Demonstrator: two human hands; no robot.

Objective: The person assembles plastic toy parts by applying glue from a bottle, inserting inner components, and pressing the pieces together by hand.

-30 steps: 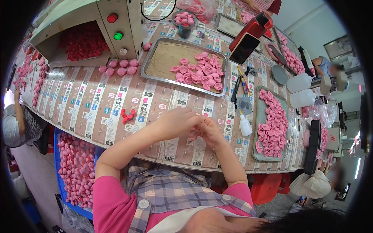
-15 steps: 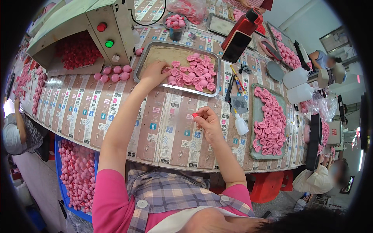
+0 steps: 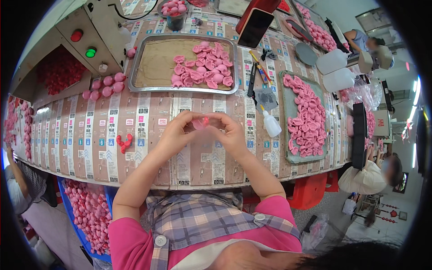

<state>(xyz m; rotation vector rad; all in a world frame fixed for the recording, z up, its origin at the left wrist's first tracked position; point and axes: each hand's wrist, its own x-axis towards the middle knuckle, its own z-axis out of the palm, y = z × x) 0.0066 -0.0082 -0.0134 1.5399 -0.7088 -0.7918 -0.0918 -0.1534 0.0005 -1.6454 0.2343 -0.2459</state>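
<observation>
Over the near table, my left hand [image 3: 178, 131] and my right hand [image 3: 230, 133] meet, fingers bent in a pinch. A pink curved shell-like piece [image 3: 197, 124] is in my left fingers. Against it, my right fingers hold a small red piece [image 3: 206, 120]; where the two join is partly hidden by the fingers. Beyond my hands lies a metal tray [image 3: 148, 88] lined with brown sheet, with pink shells and balls [image 3: 208, 64] at its right side. A red forked piece [image 3: 124, 143] rests on the table left of my left forearm.
At the left stands a metal machine [image 3: 101, 33] with pink balls [image 3: 107, 81] before it. To the right are a green tray [image 3: 289, 157] of pink pieces, a white squeeze bottle [image 3: 271, 123], pens [image 3: 260, 67] and a propped phone [image 3: 255, 28]. A blue crate [image 3: 67, 198] sits below the table.
My left hand has come back from the tray with a pink shell and met my right hand, which still holds the small red piece. The view has shifted slightly.
</observation>
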